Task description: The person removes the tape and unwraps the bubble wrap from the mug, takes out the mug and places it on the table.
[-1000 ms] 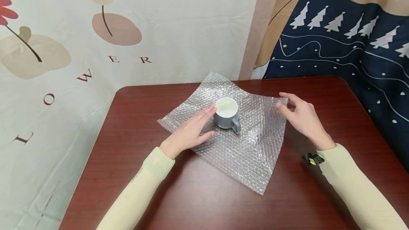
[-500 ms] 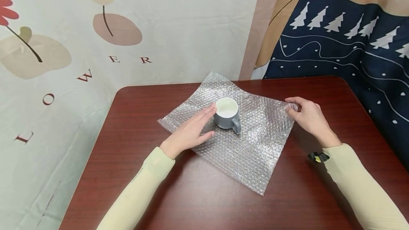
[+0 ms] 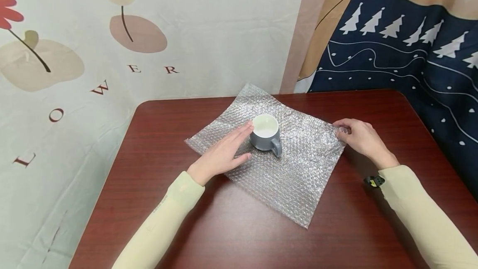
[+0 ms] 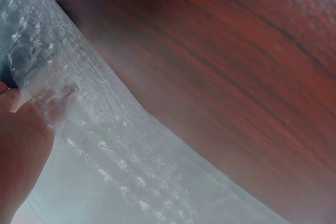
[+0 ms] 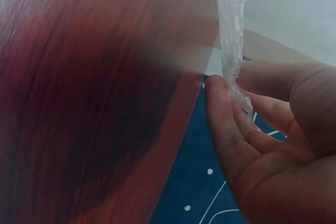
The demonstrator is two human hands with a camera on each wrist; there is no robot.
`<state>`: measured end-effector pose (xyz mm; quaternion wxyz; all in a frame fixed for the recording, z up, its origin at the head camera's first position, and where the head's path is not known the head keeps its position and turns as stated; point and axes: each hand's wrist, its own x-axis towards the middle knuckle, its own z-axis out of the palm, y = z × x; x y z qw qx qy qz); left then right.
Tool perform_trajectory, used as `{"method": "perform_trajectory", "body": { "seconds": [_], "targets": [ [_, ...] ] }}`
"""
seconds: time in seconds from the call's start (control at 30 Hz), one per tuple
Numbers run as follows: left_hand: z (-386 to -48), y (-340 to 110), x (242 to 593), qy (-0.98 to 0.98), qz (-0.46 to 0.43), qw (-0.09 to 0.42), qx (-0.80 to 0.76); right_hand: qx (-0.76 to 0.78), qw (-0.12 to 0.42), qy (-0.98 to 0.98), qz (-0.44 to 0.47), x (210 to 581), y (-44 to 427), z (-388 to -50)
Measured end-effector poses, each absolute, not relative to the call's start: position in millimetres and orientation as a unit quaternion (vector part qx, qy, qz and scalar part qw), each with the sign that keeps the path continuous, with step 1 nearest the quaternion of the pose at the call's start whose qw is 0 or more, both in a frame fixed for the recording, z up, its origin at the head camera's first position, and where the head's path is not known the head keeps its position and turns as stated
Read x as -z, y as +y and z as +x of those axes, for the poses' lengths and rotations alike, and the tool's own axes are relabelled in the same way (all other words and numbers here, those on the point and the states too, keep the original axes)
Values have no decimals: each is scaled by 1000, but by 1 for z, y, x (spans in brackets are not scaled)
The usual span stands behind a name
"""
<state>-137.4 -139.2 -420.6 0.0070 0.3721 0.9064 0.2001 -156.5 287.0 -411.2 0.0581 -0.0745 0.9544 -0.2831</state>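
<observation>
Two hands work at a sheet of bubble wrap (image 3: 291, 182), the mug (image 3: 263, 142) upright on it at the middle of the head view. For a good result, the left hand (image 3: 221, 152) should probably steady the mug lightly without tipping it, and the right hand (image 3: 361, 137) pull smoothly and low, lest the wrap drag the mug along. The left reaches from lower left, fingers straight, thumb apart, fingertips seemingly touching the rim; the right, at centre right, pinches the wrap's corner between thumb and fingers.
</observation>
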Motion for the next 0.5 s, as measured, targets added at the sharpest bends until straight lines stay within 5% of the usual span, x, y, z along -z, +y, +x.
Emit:
{"method": "perform_trajectory", "body": {
  "seconds": [0.5],
  "targets": [
    [-140,-139,425,906,371,6,-207,213,76,965,-129,423,289,-164]
  ]
}}
